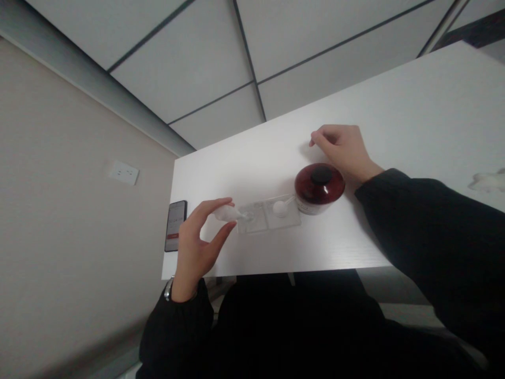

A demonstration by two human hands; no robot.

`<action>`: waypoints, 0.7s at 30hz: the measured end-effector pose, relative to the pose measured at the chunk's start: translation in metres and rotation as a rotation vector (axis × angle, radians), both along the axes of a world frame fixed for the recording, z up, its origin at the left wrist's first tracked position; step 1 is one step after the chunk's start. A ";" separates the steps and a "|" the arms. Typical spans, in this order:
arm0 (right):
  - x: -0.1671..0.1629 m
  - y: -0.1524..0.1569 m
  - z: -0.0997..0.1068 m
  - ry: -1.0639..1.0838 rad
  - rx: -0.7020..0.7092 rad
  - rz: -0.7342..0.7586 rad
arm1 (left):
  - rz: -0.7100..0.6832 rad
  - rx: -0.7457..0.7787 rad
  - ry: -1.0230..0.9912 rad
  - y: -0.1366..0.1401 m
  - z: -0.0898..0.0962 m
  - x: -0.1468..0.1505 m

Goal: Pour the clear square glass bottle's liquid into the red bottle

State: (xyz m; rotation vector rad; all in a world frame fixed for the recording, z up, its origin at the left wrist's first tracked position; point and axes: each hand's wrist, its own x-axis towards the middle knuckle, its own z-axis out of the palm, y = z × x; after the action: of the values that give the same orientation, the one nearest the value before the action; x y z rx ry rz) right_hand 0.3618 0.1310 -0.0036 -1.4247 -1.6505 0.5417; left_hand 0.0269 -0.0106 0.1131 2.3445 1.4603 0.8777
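Left hand, nearest the camera, pinches a small white piece between thumb and fingertips above the white table. Beside it lie a clear tray and a dark red jar. Right hand rests loosely curled, holding nothing.

Dim, soft indoor light, faint shadows, slightly blurred throughout, wide-angle stretching at edges, dark foreground
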 end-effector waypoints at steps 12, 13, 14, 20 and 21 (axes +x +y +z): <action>-0.001 0.000 -0.001 0.016 0.017 -0.011 | 0.041 -0.024 -0.038 -0.003 -0.002 -0.004; -0.001 0.000 -0.001 0.014 0.016 -0.006 | 0.029 -0.034 -0.032 -0.002 -0.001 -0.004; -0.001 0.000 -0.001 0.013 0.014 -0.003 | 0.016 -0.039 -0.025 -0.001 -0.001 -0.004; 0.000 0.001 -0.001 0.000 0.008 0.005 | 0.006 -0.077 -0.037 0.001 -0.002 -0.005; -0.001 0.001 -0.001 0.000 0.009 0.002 | 0.026 -0.092 -0.068 0.001 -0.004 -0.005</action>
State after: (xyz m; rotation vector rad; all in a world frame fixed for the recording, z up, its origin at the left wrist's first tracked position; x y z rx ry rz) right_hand 0.3613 0.1320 -0.0045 -1.4165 -1.6530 0.5343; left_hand 0.0215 -0.0099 0.1092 2.2129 1.4746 0.8678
